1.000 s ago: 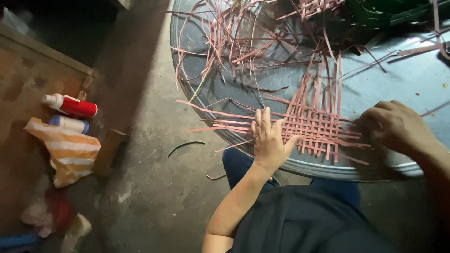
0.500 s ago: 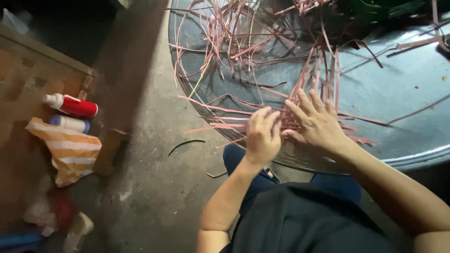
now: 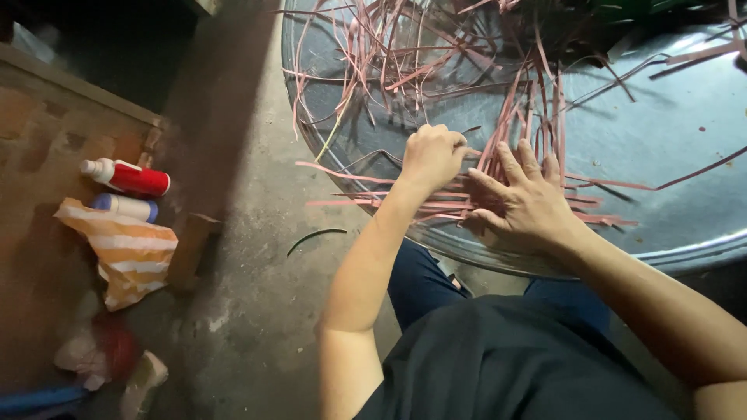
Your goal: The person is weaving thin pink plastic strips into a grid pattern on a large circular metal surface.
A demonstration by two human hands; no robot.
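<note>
Grey concrete floor lies under a round metal tray (image 3: 669, 249) carrying pink strips (image 3: 436, 194) being woven near its front rim. The right hand (image 3: 525, 204) presses them flat, fingers spread; the left hand (image 3: 432, 155), fisted, pinches one strip, seemingly mid-threading. Bottles (image 3: 128, 177) sit well left.

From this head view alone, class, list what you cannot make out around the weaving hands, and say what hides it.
- Woven mat: mostly hidden under the flat right hand.
- Strip end in the left hand: the closed fingers cover the grip.
- Round metal tray: cut off by the top and right edges.
- Loose pink strips: a tangle, single strips untraceable.
- Pale and red clutter at bottom left: blurred and dim.
</note>
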